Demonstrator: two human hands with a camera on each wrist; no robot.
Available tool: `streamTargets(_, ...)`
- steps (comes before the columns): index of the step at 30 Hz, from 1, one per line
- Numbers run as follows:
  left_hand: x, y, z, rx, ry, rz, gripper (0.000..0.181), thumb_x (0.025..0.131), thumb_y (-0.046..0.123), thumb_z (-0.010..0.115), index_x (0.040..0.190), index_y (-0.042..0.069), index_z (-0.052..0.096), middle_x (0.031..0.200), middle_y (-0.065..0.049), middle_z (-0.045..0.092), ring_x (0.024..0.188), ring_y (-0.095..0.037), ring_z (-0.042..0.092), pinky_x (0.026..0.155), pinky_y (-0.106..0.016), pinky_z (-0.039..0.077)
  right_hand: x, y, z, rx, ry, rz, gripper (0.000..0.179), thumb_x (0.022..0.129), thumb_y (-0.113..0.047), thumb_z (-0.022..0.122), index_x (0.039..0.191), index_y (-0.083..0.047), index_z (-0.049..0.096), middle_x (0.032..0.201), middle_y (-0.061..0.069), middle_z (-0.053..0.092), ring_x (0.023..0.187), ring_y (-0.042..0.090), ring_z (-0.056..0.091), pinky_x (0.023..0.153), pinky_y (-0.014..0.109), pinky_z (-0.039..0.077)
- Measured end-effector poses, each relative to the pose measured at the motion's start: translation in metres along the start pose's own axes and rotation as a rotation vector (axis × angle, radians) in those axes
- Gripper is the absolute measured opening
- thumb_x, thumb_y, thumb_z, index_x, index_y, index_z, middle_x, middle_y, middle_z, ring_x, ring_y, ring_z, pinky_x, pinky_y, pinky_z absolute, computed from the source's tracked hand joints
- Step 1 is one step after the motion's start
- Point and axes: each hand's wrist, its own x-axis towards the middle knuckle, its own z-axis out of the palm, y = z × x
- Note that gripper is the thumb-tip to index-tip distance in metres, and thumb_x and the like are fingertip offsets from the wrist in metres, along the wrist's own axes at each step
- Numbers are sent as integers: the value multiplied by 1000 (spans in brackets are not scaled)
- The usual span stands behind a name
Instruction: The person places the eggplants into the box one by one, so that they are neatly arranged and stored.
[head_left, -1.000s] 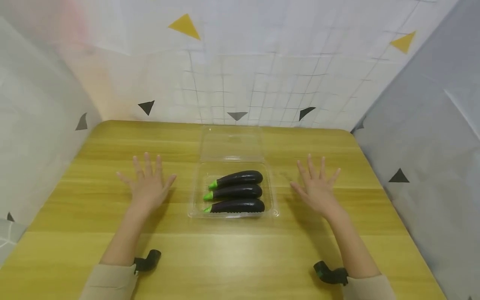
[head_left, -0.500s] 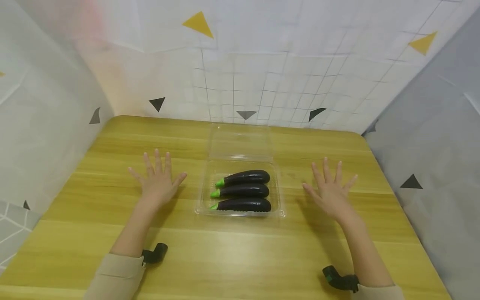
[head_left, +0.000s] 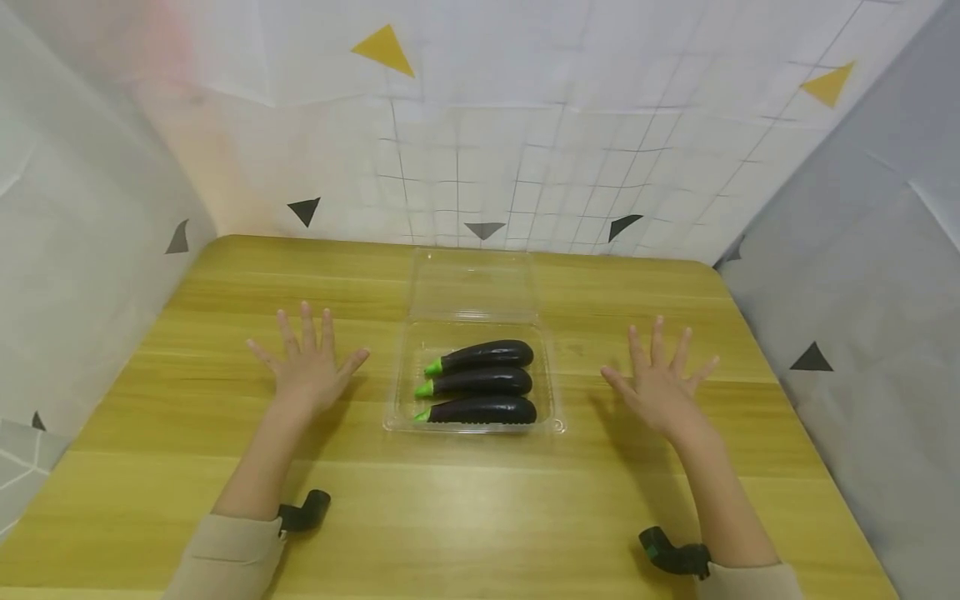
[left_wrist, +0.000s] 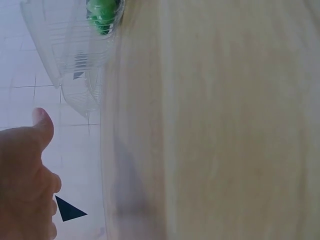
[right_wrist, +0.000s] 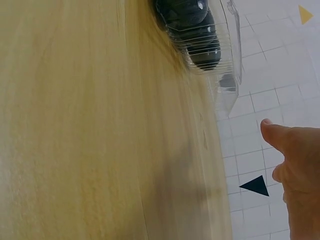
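A clear plastic clamshell box (head_left: 551,375) stands mid-table, its lid (head_left: 472,283) laid back toward the rear wall. Inside lie three dark eggplants (head_left: 483,382) side by side, green stem ends pointing left. To the left of the box, my left hand (head_left: 303,375) is held over the table with fingers spread and nothing in it. My right hand (head_left: 660,387) is spread the same way on the box's right side, also holding nothing. The left wrist view catches the green stems (left_wrist: 102,14) through the box wall; the right wrist view has the dark rounded ends (right_wrist: 200,40).
The wooden table (head_left: 465,517) ends at a white sheeted wall (head_left: 480,150) with grid lines and triangle marks. Similar sheets rise at left and right. A black wrist mount (head_left: 306,510) sits at the left cuff, another mount (head_left: 671,554) at the right.
The head view shifts slightly right and then partly back. My right hand has moved a little farther from the box; both hands stay spread. Box and eggplants stay put.
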Motion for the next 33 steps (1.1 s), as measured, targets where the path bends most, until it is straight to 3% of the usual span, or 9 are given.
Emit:
streamTargets(15, -1, 2, 1, -5, 9, 7, 92, 95, 65, 32, 153, 1, 0, 153, -25, -22, 129, -43, -37, 86, -74, -28, -2, 1, 1, -3, -15, 24, 88, 96, -65, 29, 154, -7, -4, 148, 15, -38, 123, 42, -44, 79, 70, -35)
streamTargets(24, 1, 4, 1, -5, 3, 2, 92, 95, 66, 32, 153, 3, -2, 153, -23, -25, 129, -42, -38, 85, -71, -32, -4, 0, 1, -13, -8, 30, 89, 96, -65, 29, 154, -6, -3, 148, 17, -37, 124, 43, -43, 80, 73, -33)
streamTargets(33, 1, 6, 1, 4, -5, -2, 93, 94, 67, 31, 154, 2, 1, 152, -21, -27, 129, -42, -37, 89, -75, -26, -5, 4, 2, -11, 1, 22, 89, 96, -65, 29, 154, -6, -4, 149, 19, -35, 124, 43, -44, 80, 73, -33)
